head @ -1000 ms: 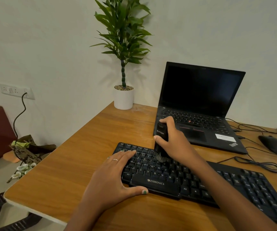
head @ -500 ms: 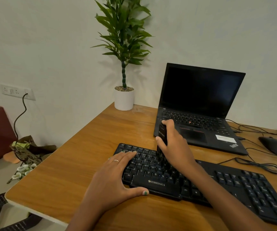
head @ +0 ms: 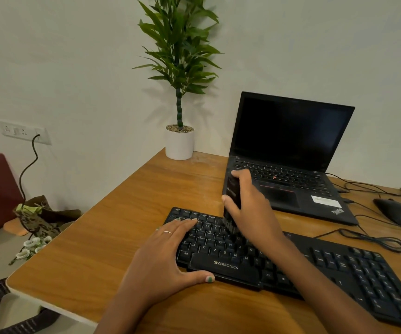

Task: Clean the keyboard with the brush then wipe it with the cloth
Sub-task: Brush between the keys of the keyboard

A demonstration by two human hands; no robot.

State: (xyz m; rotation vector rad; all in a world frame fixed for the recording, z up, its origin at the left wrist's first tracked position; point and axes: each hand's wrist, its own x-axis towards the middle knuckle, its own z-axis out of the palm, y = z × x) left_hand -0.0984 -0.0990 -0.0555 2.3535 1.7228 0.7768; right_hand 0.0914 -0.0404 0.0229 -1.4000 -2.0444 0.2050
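Note:
A black Zebronics keyboard (head: 327,263) lies across the wooden desk (head: 103,239). My right hand (head: 250,210) grips a black brush (head: 231,198) held upright, its bristles down on the upper key rows left of the keyboard's middle. My left hand (head: 163,256) lies flat on the keyboard's left end, fingers straight over the keys and thumb along the front edge. No cloth is in view.
An open black laptop (head: 288,155) stands just behind the keyboard. A black mouse (head: 394,212) and loose cables (head: 373,239) lie at the right. A potted plant (head: 179,143) stands at the desk's back corner. The desk's left edge drops to the floor.
My right hand has moved the brush a little up and down over the same keys. My left hand has stayed in place on the keyboard.

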